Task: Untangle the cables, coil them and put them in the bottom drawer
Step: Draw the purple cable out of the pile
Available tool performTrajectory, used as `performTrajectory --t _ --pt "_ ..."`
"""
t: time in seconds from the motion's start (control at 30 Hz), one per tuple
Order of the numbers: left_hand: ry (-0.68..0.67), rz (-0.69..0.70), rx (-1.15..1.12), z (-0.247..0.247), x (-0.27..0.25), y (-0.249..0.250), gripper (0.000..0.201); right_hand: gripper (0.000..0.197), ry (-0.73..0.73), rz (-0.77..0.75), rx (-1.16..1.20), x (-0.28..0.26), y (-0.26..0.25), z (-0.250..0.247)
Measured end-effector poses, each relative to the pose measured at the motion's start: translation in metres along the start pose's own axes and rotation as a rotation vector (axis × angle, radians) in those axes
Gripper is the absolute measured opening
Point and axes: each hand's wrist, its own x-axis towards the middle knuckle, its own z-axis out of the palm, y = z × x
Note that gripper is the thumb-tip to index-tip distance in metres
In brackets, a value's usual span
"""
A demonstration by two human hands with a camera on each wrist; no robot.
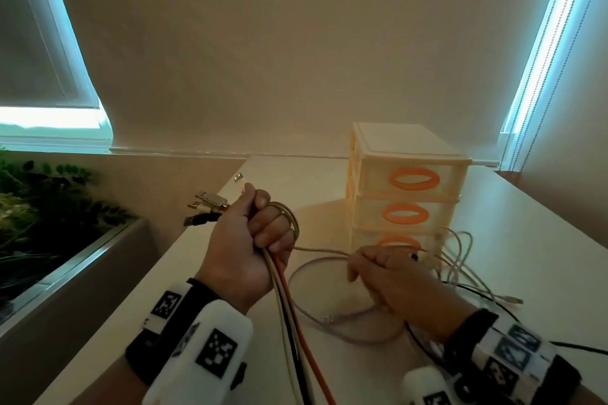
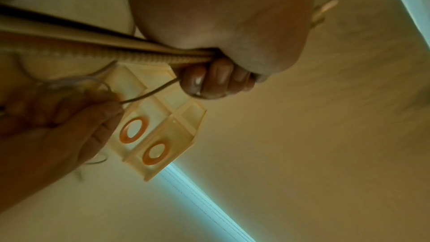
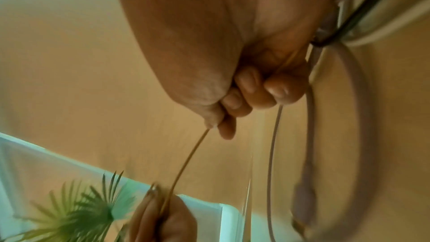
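My left hand [image 1: 253, 233] is raised over the table and grips a bundle of cables [image 1: 289, 306], white, black and orange, with several USB plugs [image 1: 207, 204] sticking out past the thumb. A beige cable [image 1: 320, 250] loops over the left fingers and runs to my right hand [image 1: 378, 268], which pinches it low in front of the drawer unit [image 1: 408, 187]. In the left wrist view the fingers [image 2: 216, 82] curl round the braided cable [image 2: 69, 53]. In the right wrist view the fingers [image 3: 251, 91] hold the thin beige cable [image 3: 186, 161].
The cream drawer unit has three shut drawers with orange ring handles; the bottom drawer [image 1: 398, 242] is partly hidden by my right hand. Loose white, lilac and black cables [image 1: 460, 260] lie tangled on the white table [image 1: 543, 260]. Plants [image 1: 42, 204] fill a planter at left.
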Motion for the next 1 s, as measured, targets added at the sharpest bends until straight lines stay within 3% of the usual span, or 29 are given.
performTrajectory --t 0.2,0.3,0.37,0.43,0.53,0.6,0.77,1.0 --pt "-0.306 -0.205 0.216 -0.002 -0.004 -0.011 0.043 0.031 0.357 -0.080 -0.227 0.013 0.002 -0.019" --pt "-0.558 -0.330 0.409 -0.001 -0.013 -0.023 0.042 0.026 0.441 -0.147 -0.275 0.011 0.000 -0.012" --pt "-0.652 -0.401 0.464 0.001 -0.018 -0.032 0.039 0.024 0.472 -0.240 -0.285 0.008 -0.004 -0.008" --pt "-0.613 -0.418 0.463 0.000 -0.017 -0.036 0.039 0.020 0.492 -0.385 -0.259 0.001 -0.013 -0.006" --pt "-0.503 -0.291 0.421 -0.003 -0.012 -0.033 0.044 0.012 0.382 -0.573 -0.129 -0.014 -0.021 -0.002" --pt "-0.445 -0.207 0.370 0.001 -0.010 -0.030 0.047 0.009 0.290 -0.625 -0.167 -0.021 -0.018 0.003" --pt "-0.164 -0.092 0.128 0.003 -0.007 -0.034 0.046 0.014 -0.054 -0.321 -0.336 -0.022 0.003 -0.004" --pt "-0.103 -0.176 0.151 -0.013 0.005 -0.031 0.045 0.019 0.041 -0.248 -0.501 -0.011 0.025 -0.038"
